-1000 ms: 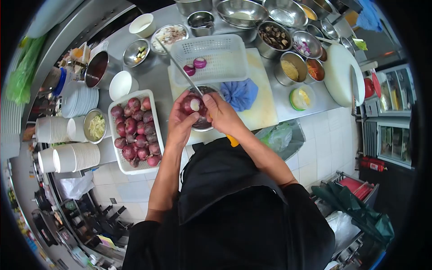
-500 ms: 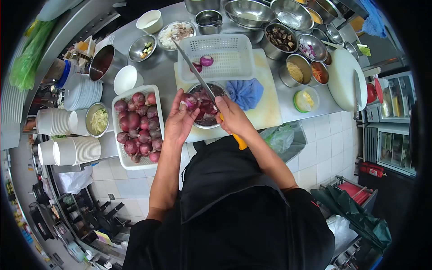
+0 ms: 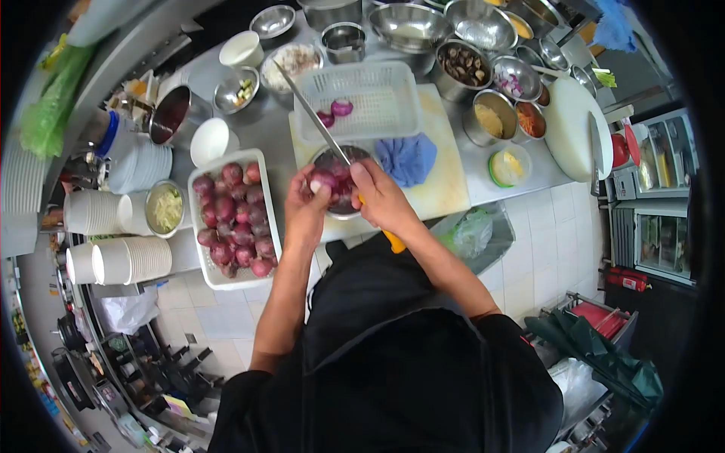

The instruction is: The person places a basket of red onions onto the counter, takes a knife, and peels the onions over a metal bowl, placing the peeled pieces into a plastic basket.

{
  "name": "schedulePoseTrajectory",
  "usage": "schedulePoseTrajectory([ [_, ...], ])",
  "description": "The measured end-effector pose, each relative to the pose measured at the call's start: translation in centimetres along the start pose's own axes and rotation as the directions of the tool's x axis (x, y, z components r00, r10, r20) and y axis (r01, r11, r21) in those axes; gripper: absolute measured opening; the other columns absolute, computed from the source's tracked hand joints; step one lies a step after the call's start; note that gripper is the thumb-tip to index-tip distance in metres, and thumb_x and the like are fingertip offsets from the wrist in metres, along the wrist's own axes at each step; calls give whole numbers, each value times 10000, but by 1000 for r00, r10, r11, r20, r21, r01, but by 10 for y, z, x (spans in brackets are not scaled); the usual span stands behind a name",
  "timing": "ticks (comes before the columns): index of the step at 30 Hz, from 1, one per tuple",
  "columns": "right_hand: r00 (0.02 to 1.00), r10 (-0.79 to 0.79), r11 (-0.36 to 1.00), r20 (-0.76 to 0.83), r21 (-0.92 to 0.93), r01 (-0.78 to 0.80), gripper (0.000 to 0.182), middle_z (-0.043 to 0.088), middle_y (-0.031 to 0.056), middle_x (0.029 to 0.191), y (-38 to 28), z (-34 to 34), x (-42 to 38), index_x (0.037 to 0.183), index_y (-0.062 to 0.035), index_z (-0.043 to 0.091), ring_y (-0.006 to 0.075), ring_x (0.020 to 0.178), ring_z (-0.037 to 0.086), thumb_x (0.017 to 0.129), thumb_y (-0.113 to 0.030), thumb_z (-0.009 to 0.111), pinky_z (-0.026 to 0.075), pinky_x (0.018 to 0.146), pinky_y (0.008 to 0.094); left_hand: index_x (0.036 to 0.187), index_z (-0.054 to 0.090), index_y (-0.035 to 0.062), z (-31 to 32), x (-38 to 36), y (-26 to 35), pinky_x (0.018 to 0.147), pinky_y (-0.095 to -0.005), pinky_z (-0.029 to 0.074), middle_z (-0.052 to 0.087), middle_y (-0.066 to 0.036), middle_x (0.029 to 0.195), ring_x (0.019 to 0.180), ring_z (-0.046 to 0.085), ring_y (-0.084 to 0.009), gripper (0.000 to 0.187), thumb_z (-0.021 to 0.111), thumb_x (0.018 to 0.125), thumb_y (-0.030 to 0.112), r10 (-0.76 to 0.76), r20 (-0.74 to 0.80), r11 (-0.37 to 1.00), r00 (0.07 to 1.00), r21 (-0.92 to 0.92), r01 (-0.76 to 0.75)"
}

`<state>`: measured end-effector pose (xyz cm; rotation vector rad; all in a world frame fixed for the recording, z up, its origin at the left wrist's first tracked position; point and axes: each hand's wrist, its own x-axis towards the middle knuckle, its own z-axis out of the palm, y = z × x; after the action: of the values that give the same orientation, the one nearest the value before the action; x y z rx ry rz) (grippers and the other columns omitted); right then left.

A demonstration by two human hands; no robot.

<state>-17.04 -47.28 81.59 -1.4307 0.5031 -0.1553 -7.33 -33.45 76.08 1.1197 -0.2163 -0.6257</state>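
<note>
My left hand holds a red onion between its fingers over a steel bowl with purple onion pieces in it. Closed round the knife near its yellow handle is my right hand. The long knife blade points up and to the left, past the onion and over the white basket. In that basket lie two peeled purple onions. A blue cloth rests on the cutting board, right of the bowl.
A white basket of unpeeled red onions stands left of my hands. Steel bowls and pots, one with mushrooms, line the counter's back. White bowls are stacked at far left. A second knife lies on a round white board.
My left hand has turned, its fingers now curled more closely around the onion. The knife, still in my right hand, has shifted slightly left. The whole view has moved a little.
</note>
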Motion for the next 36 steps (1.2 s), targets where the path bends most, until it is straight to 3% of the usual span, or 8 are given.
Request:
schedulePoseTrajectory([
  [2, 996, 89, 996, -10, -7, -89, 421, 551, 65, 680, 15, -6, 11, 959, -27, 543, 157, 578, 534, 988, -432, 436, 439, 533, 325, 1350, 409, 38, -9, 0, -5, 839, -332, 538, 543, -107, 1202, 995, 595, -208, 504, 621, 893, 17, -112, 21, 991, 994, -78, 113],
  [3, 984, -172, 968, 49, 193, 160, 408, 548, 82, 735, 74, 1, 41, 926, -38, 539, 165, 572, 538, 992, -423, 419, 430, 498, 323, 1381, 385, 51, -11, 1, -6, 876, -348, 525, 509, -116, 1280, 1070, 583, -231, 507, 594, 919, 39, -134, 65, 991, 989, 32, 133],
  [4, 876, -481, 876, 40, -15, 482, 423, 540, 90, 789, 117, 4, 62, 918, -37, 523, 172, 573, 539, 994, -432, 391, 425, 472, 320, 1385, 377, 53, -5, 1, -8, 919, -389, 509, 481, -139, 1326, 1144, 557, -270, 529, 615, 913, 65, -141, 53, 988, 989, -60, 144],
  [8, 997, 16, 1000, 80, -9, -15, 471, 505, 20, 595, 24, -1, 10, 982, -80, 480, 123, 409, 451, 979, -536, 364, 364, 365, 284, 1359, 363, 96, -24, 10, -26, 881, -445, 527, 539, -137, 1208, 1087, 591, -307, 592, 670, 856, 34, -119, 199, 952, 973, -255, 169],
  [16, 992, 44, 990, 116, 128, -59, 506, 527, 45, 670, 15, -15, 12, 1183, -79, 474, 104, 377, 415, 972, -532, 392, 335, 322, 258, 1264, 445, 107, -8, 21, -8, 732, -376, 575, 588, -115, 1101, 971, 636, -271, 519, 659, 818, -47, -169, 82, 974, 982, -140, 179],
  [30, 994, 104, 978, 37, -188, -96, 627, 530, 46, 649, 46, -23, 0, 1337, -96, 437, 134, 411, 467, 955, -586, 357, 381, 345, 281, 1409, 363, 64, -33, 24, 3, 915, -476, 502, 553, -82, 1171, 1092, 569, -273, 615, 663, 872, 89, -15, 62, 990, 998, -140, 23],
  [32, 998, -49, 986, -38, -161, 42, 596, 649, 86, 780, 61, -18, 6, 1313, -29, 475, 173, 572, 590, 954, -504, 448, 483, 549, 338, 1438, 319, 51, -26, 26, 12, 949, -479, 490, 527, -79, 1187, 1097, 558, -260, 651, 652, 880, 78, -33, 22, 998, 999, -60, 35],
  [36, 1000, 26, 990, 13, -139, -24, 597, 585, 86, 690, 3, -15, -28, 1368, 3, 424, 164, 600, 567, 983, -453, 440, 470, 586, 316, 1401, 371, 24, -7, 19, 33, 962, -447, 492, 560, -118, 1208, 1131, 558, -251, 535, 596, 916, 56, -23, -46, 999, 999, -31, 22],
])
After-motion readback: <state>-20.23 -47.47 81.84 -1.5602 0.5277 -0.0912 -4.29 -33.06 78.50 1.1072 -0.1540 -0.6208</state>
